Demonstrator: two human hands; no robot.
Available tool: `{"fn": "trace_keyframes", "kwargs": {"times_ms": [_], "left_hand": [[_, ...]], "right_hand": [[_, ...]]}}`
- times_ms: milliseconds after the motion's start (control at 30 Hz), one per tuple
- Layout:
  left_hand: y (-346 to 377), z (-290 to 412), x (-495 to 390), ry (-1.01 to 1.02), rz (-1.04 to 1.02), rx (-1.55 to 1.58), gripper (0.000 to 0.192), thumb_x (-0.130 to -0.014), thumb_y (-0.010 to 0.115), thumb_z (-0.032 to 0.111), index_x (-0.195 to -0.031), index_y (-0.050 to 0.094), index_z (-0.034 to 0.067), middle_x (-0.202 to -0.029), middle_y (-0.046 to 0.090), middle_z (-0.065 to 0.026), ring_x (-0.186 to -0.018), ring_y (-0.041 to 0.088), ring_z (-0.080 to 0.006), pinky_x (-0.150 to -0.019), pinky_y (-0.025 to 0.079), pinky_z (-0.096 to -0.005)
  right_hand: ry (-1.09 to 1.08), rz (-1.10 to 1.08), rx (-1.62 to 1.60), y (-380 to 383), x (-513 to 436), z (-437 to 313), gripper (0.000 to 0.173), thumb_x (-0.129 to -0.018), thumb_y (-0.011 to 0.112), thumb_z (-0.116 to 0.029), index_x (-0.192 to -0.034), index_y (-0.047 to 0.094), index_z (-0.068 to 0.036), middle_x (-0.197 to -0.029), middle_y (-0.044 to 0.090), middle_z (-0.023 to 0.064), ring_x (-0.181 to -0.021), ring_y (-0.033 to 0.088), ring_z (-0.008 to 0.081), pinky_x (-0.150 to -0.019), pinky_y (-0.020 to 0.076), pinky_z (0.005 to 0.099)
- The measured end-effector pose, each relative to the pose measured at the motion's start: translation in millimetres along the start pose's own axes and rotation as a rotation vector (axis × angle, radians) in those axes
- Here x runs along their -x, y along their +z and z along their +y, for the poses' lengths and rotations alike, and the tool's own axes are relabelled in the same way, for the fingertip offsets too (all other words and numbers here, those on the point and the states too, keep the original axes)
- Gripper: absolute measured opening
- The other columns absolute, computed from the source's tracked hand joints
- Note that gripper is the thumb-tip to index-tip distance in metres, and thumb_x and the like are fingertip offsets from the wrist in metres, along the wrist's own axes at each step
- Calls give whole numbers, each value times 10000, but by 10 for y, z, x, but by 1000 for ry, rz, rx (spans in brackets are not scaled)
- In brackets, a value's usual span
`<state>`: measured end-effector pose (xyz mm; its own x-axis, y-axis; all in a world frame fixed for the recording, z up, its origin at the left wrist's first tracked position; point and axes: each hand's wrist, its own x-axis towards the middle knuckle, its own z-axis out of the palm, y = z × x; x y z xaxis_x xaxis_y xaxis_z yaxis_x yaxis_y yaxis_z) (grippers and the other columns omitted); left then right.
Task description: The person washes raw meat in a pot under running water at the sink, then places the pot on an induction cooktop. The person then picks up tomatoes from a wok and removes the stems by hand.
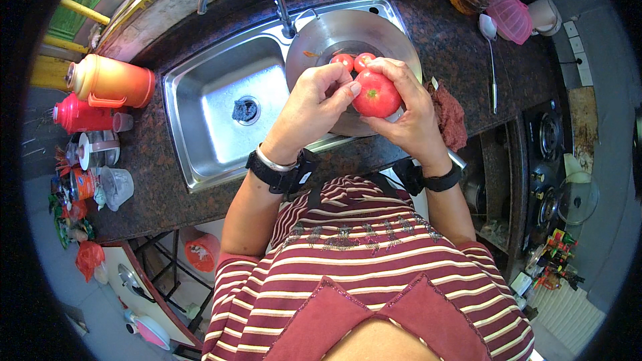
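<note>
A large red tomato (377,100) rests in my right hand (414,103), thumb below and fingers over its far side. Its green stem scar faces up. My left hand (318,98) is at the tomato's left side, thumb tip against the skin and index finger bent. A small reddish bit shows on that thumb; whether anything is pinched there cannot be made out. Beneath both hands sits a wide metal wok (321,35) over the right part of the sink. Two more red tomatoes, one on the left (342,62) and one on the right (363,61), lie in it.
Left of the wok is a steel sink basin (200,125) with a faucet (281,5) behind. Thermos flasks (120,80) line the counter's left end. A reddish cloth (446,115), a spoon (491,55) and a gas stove (544,160) are to the right.
</note>
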<state>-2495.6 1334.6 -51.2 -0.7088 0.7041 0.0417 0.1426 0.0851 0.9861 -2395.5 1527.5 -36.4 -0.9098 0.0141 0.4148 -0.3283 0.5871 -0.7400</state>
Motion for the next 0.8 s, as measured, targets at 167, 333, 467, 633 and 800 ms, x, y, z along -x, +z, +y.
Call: {"fn": "trace_keyframes", "kwargs": {"times_ms": [167, 333, 467, 633, 800], "left_hand": [[-40, 29, 25, -98, 79, 109, 171, -1051, 648, 112, -908, 673, 22, -785, 647, 24, -702, 560, -28, -513, 417, -211], [44, 124, 13, -133, 142, 287, 152, -1058, 629, 99, -1040, 723, -19, -813, 674, -12, -714, 607, -52, -523, 520, -203], [70, 171, 21, 32, 159, -40, 115, -1019, 674, 63, -1035, 734, -34, -821, 701, -28, -709, 619, -67, -585, 511, -234], [65, 197, 58, 137, 215, -348, 65, -931, 722, 14, -901, 712, -42, -704, 675, -107, -638, 624, -123, -592, 480, -298], [71, 204, 70, 151, 249, -449, 71, -904, 692, 15, -867, 694, -46, -679, 657, -137, -600, 623, -162, -580, 484, -312]], "right_hand": [[59, 18, -104, -23, 3, 3, 743, -687, 904, -35, -1368, 610, -68, -1346, 649, 135, -1287, 625, 301, -1121, 480, 418], [72, 21, -110, -57, -37, 14, 734, -687, 900, -34, -1360, 609, -56, -1346, 643, 136, -1285, 625, 301, -1117, 479, 412], [3, 0, -47, -6, -56, 10, 726, -692, 887, -25, -1361, 607, -53, -1349, 643, 145, -1288, 623, 316, -1116, 482, 416], [-8, -18, -9, 52, -45, 4, 730, -690, 877, -21, -1367, 607, -53, -1353, 648, 150, -1289, 623, 328, -1118, 482, 423], [-2, -21, -36, 67, -26, -12, 739, -681, 870, -8, -1370, 607, -54, -1345, 653, 145, -1291, 622, 322, -1123, 476, 417]]}}
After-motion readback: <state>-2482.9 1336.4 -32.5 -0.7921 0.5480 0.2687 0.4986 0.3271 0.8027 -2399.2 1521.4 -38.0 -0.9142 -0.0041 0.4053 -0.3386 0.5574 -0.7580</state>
